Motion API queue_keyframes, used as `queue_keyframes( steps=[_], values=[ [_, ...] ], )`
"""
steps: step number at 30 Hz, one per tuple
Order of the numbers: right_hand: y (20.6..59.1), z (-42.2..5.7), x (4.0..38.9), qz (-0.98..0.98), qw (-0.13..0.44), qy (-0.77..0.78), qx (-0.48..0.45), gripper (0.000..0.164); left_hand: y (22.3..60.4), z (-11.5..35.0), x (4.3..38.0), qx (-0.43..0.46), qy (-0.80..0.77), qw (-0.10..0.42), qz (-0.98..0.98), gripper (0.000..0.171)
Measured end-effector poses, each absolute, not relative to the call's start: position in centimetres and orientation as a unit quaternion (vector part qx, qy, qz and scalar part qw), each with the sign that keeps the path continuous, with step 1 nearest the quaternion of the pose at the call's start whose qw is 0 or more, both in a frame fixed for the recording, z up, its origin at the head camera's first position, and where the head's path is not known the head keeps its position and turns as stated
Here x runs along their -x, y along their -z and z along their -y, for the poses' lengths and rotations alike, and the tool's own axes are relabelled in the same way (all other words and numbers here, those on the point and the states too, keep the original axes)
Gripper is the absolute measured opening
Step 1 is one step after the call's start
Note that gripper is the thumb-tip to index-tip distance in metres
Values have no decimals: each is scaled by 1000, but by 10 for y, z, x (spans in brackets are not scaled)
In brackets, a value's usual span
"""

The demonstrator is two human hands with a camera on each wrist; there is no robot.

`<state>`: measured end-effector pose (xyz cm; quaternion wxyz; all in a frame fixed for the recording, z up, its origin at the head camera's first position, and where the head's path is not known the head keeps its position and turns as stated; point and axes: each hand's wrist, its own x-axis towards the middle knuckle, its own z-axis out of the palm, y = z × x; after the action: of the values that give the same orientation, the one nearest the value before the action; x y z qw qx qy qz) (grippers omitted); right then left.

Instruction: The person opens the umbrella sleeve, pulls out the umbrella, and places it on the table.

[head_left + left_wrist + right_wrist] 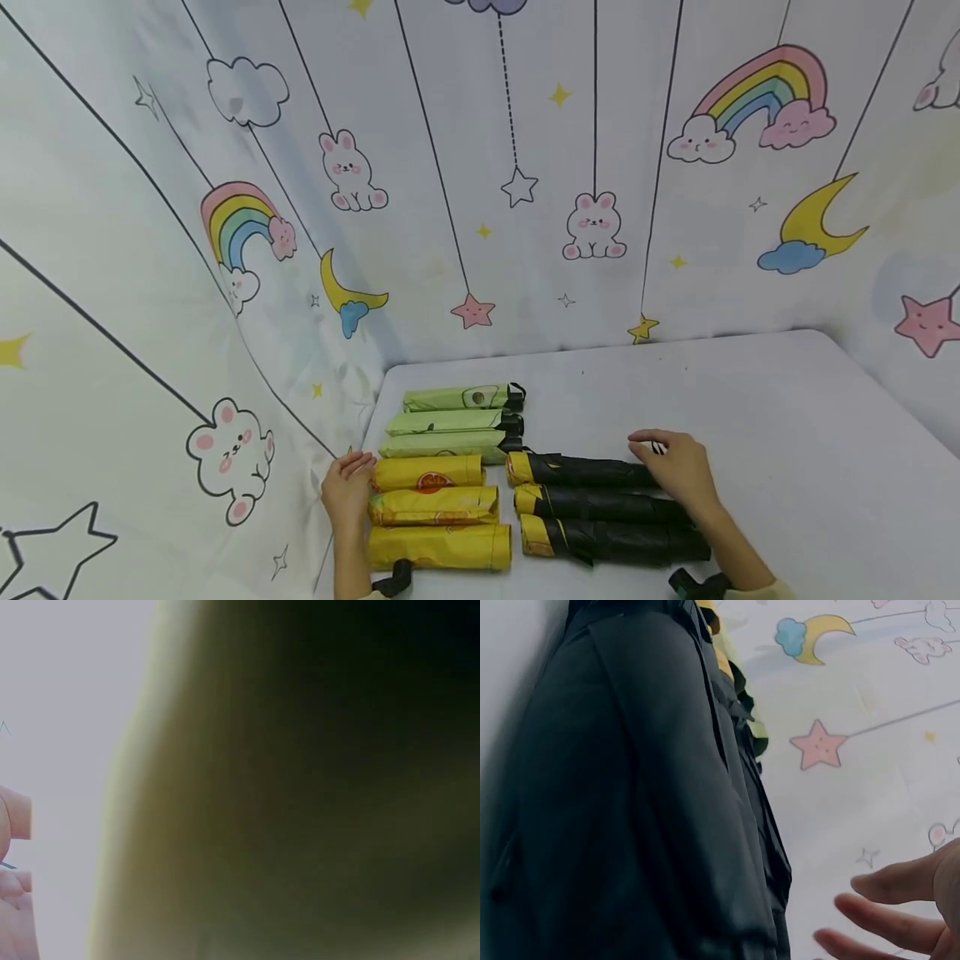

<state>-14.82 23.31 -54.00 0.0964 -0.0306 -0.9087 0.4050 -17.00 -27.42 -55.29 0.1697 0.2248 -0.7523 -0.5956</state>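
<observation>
From the head view, I see the left hand [348,483], fingers [354,461] loosely bent, by yellow fruit-print fabric rolls [435,506]; the right hand [681,471] is at black-and-yellow fabric rolls [600,504] on the white worktop [787,433]. Left wrist: mostly blur. Right wrist: fingers spread, nothing pinched.

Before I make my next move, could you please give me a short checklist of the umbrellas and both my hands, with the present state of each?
1. Green avocado-print umbrellas, all three lying side by side: ok.
2. Yellow orange-slice-print umbrellas, three side by side: ok.
3. Black umbrellas with yellow ends, three lying apart from the yellow ones, a gap showing: ok.
4. Right hand free: ok, its fingers are spread apart in the right wrist view.
5. Left hand clear of the yellow umbrellas: cannot tell; it is right at their left ends.
6. Left wrist view usable for checking: not ok, mostly dark blur.
</observation>
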Motion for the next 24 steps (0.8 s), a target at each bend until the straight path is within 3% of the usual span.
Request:
queue_keyframes(
  steps=[10, 24],
  values=[
    [537, -209, 152, 901, 114, -419, -20, 15, 551, 274, 169, -227, 581, 164, 764, 34],
    [543, -189, 165, 901, 58, -426, -56, 11, 550, 272, 171, -215, 583, 163, 767, 32]
  ],
)
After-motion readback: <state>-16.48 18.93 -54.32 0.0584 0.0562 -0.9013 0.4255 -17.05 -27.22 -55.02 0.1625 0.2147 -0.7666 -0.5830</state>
